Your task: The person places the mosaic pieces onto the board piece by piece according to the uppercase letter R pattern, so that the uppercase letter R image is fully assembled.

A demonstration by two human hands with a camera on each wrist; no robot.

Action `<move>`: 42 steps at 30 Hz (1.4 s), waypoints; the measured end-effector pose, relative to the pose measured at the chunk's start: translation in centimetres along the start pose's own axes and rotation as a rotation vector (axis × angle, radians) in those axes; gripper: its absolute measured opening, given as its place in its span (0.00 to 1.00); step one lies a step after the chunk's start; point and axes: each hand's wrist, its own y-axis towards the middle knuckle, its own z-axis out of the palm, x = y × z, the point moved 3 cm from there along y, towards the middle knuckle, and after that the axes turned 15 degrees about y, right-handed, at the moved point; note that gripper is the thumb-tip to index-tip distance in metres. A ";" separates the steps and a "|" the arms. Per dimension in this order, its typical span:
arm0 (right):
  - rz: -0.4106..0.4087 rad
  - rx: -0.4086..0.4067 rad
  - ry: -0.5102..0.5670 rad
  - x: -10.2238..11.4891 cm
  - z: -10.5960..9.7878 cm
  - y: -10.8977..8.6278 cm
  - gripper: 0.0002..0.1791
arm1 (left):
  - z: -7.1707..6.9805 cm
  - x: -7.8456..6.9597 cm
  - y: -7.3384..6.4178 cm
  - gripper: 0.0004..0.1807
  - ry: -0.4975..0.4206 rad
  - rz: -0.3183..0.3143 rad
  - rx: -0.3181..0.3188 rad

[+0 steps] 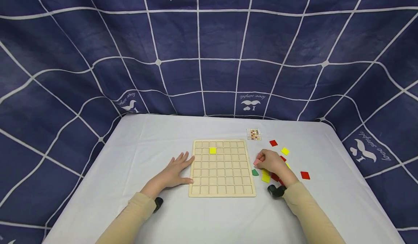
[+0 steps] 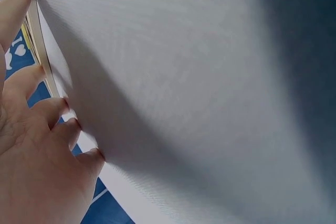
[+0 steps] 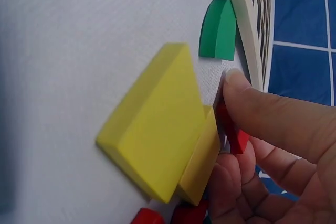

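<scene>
A wooden grid board (image 1: 228,172) lies on the white table, with one yellow tile (image 1: 213,150) in an upper cell. At the board's left edge my left hand (image 1: 174,172) lies spread, thumb and index fingertip touching the frame. Beyond the right edge, my right hand (image 1: 269,161) pinches a small red tile (image 3: 239,141) between thumb and fingers; it looks pinkish in the head view. Close by that hand are a green round-edged piece (image 3: 218,30) beside the board and yellow tiles (image 3: 157,124) leaning on each other. My right hand partly hides the pile of pieces.
Loose red tiles (image 1: 305,175) and yellow tiles (image 1: 285,151) lie scattered at the right. A small card with a coloured grid pattern (image 1: 254,134) sits behind the board's upper right corner. A dark blue checked curtain (image 1: 218,73) hangs around the table.
</scene>
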 end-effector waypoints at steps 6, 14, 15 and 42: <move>-0.047 0.021 0.042 0.1 -0.2 0.0 0.13 | 0.0 0.1 0.1 0.52 0.019 -0.003 0.010; -0.086 -0.007 0.062 0.9 -1.2 0.3 0.10 | 0.1 0.2 0.1 0.53 0.025 0.003 0.018; -0.093 -0.023 0.073 1.2 -1.2 0.4 0.10 | 0.1 0.2 0.1 0.53 0.024 0.002 0.019; -0.397 -0.041 0.131 9.3 7.5 3.7 0.04 | 0.0 -0.1 0.1 0.52 0.002 -0.004 0.003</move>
